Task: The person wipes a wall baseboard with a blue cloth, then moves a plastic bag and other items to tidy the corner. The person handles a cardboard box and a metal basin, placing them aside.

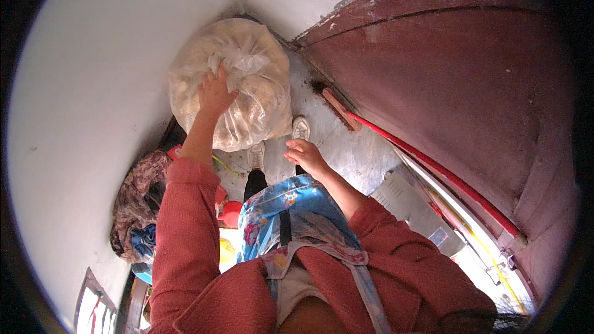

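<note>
A large, full plastic sack (pixel 260 106) stands on the floor in the corner before me, its translucent top gathered and twisted. Over it reaches my left hand (pixel 215 90), fingers spread at the gathered plastic (pixel 243 60); I cannot tell whether they press on it. My right hand (pixel 304 154) hangs in front of my apron (pixel 278 204), fingers loosely curled and apart, holding nothing. The sack's contents look pale and lumpy through the film. My white shoes (pixel 300 129) are close against its near side.
A push broom (pixel 341 109) with a red handle (pixel 436 171) leans along the dark red panel (pixel 441 88) at right. Below it sits a metal box (pixel 408 208). Patterned cloth (pixel 139 195) is heaped at left, near a red plastic item (pixel 231 213). A white wall (pixel 102 79) rises beside the sack.
</note>
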Motion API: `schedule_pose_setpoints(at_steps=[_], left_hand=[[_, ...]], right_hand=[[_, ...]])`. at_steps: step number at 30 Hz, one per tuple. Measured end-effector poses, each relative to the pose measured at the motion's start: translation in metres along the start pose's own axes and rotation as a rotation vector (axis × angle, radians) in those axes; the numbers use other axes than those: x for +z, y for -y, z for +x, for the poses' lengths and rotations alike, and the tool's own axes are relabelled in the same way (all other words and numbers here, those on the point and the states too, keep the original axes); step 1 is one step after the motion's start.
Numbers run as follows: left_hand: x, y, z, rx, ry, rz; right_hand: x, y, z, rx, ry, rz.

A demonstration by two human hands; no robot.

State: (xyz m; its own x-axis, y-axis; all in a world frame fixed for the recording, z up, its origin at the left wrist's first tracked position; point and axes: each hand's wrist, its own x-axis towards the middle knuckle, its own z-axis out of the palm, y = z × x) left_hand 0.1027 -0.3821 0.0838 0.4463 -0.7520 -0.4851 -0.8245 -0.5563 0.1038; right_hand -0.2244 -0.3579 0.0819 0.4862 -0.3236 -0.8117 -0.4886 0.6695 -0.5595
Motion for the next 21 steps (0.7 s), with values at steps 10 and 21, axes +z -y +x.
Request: schedule_pose_setpoints(at_steps=[10,21], left_hand=[[0.006,0.035,0.04,0.03,0.035,-0.38],[-0.097,0.101,-0.141,-0.575,-0.571,-1.475]], right_hand=[[-0.155,0.085,-0.041,0.068,-0.306,-1.751],[-0.249,0.061,-0.116,0.411,-0.129,-1.691]])
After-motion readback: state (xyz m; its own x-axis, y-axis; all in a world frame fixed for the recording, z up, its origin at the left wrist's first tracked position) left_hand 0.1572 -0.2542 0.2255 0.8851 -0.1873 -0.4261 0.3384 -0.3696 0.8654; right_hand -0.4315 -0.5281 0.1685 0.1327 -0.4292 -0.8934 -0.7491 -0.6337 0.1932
